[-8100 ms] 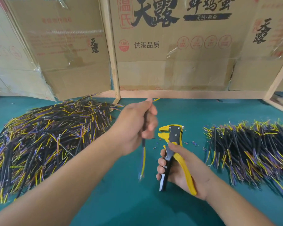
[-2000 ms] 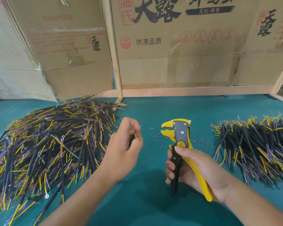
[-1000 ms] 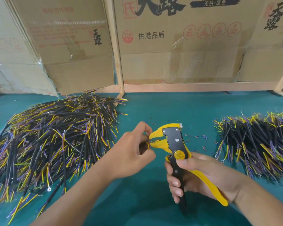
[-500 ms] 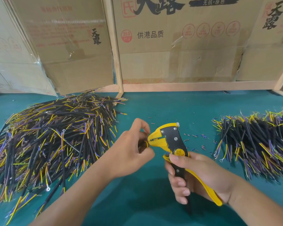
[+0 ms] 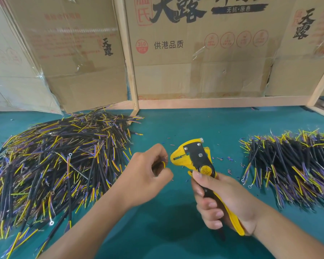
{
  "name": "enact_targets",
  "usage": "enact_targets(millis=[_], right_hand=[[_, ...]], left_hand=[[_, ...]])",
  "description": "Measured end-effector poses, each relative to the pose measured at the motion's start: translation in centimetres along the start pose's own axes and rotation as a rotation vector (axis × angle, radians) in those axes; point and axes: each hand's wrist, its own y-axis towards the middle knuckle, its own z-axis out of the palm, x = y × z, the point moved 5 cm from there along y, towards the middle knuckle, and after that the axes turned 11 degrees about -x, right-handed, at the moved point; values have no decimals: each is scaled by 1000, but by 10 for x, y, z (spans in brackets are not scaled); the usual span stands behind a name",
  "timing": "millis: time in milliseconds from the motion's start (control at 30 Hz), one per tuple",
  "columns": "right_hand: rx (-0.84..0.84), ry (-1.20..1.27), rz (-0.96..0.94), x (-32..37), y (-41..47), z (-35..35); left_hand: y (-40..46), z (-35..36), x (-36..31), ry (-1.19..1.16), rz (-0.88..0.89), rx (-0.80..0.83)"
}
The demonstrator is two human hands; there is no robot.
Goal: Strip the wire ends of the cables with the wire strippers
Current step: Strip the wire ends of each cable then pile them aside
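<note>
My right hand [image 5: 224,200] grips the handles of the yellow and black wire strippers [image 5: 196,159], jaws pointing left. My left hand [image 5: 148,176] pinches a short cable whose yellow wire end [image 5: 164,164] shows between my fingers. A thin bare strand runs from that end into the strippers' jaws. Most of the cable is hidden inside my left fist.
A big heap of black cables with yellow and purple wires [image 5: 54,165] lies left on the teal mat [image 5: 176,230]. A neater pile of cables [image 5: 292,165] lies right. Small insulation scraps [image 5: 226,159] dot the mat. Cardboard boxes [image 5: 195,53] and a wooden frame [image 5: 127,58] stand behind.
My left hand brought the cable end into the strippers' jaws, my right hand squeezed the handles, and the left hand has now drawn back slightly, showing bare strand.
</note>
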Motion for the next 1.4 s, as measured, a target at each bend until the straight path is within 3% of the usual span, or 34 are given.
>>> enact_targets(millis=[367, 767, 1400], right_hand=[[35, 157, -84, 12, 5, -11], [251, 37, -20, -1, 2, -1], [333, -35, -11, 2, -5, -1]], left_hand=[[3, -7, 9, -126, -126, -56], [-1, 1, 1, -265, -131, 97], [-3, 7, 3, -6, -92, 186]])
